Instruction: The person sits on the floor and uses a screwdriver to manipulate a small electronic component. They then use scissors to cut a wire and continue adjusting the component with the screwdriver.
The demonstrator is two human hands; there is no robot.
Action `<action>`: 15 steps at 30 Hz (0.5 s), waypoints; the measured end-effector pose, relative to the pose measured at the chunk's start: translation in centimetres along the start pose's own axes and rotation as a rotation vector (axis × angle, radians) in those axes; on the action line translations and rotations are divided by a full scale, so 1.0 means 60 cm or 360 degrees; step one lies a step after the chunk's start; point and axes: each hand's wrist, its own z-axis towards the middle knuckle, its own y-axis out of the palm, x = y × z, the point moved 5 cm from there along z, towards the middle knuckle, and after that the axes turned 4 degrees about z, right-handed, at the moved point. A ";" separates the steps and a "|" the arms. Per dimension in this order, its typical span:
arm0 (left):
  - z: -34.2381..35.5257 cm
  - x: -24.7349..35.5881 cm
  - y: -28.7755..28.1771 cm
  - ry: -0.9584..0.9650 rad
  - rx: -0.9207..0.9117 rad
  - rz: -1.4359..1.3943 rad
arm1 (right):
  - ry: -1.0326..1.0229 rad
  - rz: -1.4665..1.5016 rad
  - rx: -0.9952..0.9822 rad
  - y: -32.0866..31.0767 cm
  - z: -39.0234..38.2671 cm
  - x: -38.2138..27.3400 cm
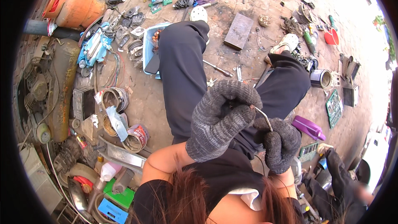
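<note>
Grey-gloved left hand [222, 118], right hand [280, 143] — bent wire [263, 116], ends hidden

Thin bent metal rod [263, 116], pinched between 2 gloved grips

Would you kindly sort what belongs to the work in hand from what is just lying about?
In hand: left hand, right hand, bent metal rod.

Lying about: orange gas cylinder, purple bottle, metal block, screwdriver, tape rolls.
</note>
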 end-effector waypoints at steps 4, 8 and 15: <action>0.001 0.004 0.002 -0.0012 0.0009 0.0024 | -0.0011 -0.0046 -0.0035 -0.005 0.002 0.000; 0.000 0.008 0.000 0.0003 0.0029 0.0178 | -0.0026 -0.0108 -0.0081 -0.011 0.004 0.000; -0.001 0.008 -0.004 0.0188 0.0147 0.0569 | -0.0084 -0.0367 -0.0145 -0.023 0.006 0.002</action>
